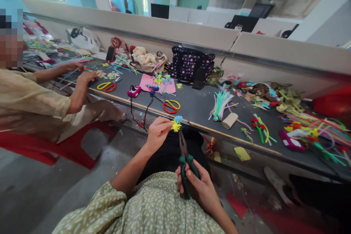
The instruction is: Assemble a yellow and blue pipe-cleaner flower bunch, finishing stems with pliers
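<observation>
Between the fingertips of my left hand [159, 131] is a small fuzzy yellow and blue flower [176, 125], seemingly of pipe cleaner. My right hand [196, 179] is wrapped round the green handles of long-nose pliers [184, 150]. The pliers point up and away from me, with their jaw tips just under the flower; whether they touch it I cannot tell. Both hands are above my lap, in front of the table edge. On the table beyond lie scissors [171, 106] with red and yellow handles and a blue glue gun [153, 90] beside a pink sheet [145, 81].
A dark patterned bag [189, 64] stands against the partition. To the right are a bundle of pipe cleaners [219, 104], a cardboard roll [230, 120] and a magenta box [291, 140]. At left, a co-worker [35, 95] sits on a red chair [79, 142], hands over the table.
</observation>
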The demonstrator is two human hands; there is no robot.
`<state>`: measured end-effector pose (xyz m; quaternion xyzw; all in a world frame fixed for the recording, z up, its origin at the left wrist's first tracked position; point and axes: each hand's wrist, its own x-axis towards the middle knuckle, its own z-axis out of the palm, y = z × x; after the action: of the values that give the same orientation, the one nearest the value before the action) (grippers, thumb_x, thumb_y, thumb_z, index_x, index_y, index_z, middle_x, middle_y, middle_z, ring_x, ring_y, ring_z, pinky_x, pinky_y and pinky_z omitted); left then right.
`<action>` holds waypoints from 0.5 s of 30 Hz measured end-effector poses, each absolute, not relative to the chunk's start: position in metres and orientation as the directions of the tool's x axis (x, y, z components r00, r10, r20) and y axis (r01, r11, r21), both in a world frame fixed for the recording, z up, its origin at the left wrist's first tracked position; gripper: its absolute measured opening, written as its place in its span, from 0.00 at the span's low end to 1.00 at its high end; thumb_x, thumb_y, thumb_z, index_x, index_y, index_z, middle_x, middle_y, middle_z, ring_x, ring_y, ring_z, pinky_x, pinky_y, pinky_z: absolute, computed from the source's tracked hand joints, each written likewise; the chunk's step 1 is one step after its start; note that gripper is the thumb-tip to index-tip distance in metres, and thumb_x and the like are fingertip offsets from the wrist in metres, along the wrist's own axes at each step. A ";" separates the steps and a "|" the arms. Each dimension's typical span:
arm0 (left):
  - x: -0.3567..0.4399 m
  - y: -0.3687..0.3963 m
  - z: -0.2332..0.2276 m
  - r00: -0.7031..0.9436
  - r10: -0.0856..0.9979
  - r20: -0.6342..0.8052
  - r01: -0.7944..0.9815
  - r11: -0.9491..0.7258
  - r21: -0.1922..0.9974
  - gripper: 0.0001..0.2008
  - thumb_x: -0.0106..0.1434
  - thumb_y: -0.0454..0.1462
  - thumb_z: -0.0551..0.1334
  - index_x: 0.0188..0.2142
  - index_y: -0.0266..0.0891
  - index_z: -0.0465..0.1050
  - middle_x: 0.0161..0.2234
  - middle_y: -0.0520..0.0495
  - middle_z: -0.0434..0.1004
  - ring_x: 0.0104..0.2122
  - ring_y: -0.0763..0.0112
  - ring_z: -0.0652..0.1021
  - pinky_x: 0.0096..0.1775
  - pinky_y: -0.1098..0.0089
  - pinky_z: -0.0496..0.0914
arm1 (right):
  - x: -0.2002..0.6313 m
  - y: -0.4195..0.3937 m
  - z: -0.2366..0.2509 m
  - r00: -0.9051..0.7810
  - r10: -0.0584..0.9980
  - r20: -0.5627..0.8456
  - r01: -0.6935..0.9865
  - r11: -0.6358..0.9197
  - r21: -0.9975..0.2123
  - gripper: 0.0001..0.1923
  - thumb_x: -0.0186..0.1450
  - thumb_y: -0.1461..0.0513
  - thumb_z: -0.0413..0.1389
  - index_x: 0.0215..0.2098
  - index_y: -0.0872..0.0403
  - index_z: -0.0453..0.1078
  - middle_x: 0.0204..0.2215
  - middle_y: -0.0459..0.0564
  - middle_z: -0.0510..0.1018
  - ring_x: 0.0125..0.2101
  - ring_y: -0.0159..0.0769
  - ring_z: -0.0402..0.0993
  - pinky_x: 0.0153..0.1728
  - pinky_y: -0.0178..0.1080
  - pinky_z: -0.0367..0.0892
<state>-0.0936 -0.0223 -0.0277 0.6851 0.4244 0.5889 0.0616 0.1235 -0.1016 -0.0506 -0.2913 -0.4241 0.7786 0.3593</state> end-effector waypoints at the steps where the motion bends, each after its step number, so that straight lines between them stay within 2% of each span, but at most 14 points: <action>1: -0.094 -0.022 -0.028 -0.049 0.653 0.756 0.514 -0.632 0.580 0.07 0.63 0.33 0.60 0.37 0.41 0.78 0.33 0.46 0.77 0.34 0.69 0.75 0.36 0.68 0.69 | 0.123 -0.102 -0.050 -0.574 0.805 -0.152 -0.317 -0.389 -0.865 0.09 0.66 0.56 0.57 0.37 0.54 0.66 0.37 0.51 0.76 0.23 0.28 0.73 0.23 0.33 0.68; 10: -0.090 -0.018 -0.032 -0.112 0.761 0.639 0.394 -0.556 0.732 0.06 0.63 0.35 0.61 0.33 0.37 0.77 0.33 0.45 0.76 0.34 0.69 0.76 0.36 0.69 0.70 | 0.124 -0.102 -0.044 -0.616 0.768 -0.176 -0.377 -0.483 -0.790 0.13 0.62 0.55 0.62 0.37 0.54 0.66 0.40 0.54 0.77 0.29 0.34 0.76 0.28 0.37 0.73; 15: -0.091 -0.018 -0.031 -0.114 0.777 0.619 0.374 -0.544 0.752 0.06 0.62 0.36 0.62 0.33 0.37 0.77 0.32 0.45 0.76 0.34 0.68 0.76 0.37 0.69 0.70 | 0.124 -0.102 -0.044 -0.607 0.775 -0.176 -0.388 -0.482 -0.786 0.12 0.62 0.55 0.61 0.37 0.53 0.66 0.38 0.53 0.77 0.28 0.34 0.75 0.26 0.36 0.73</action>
<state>-0.0906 -0.0177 -0.0315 0.6438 0.4469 0.5977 0.1687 0.1238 -0.1019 -0.0444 -0.2654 -0.3647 0.8189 0.3550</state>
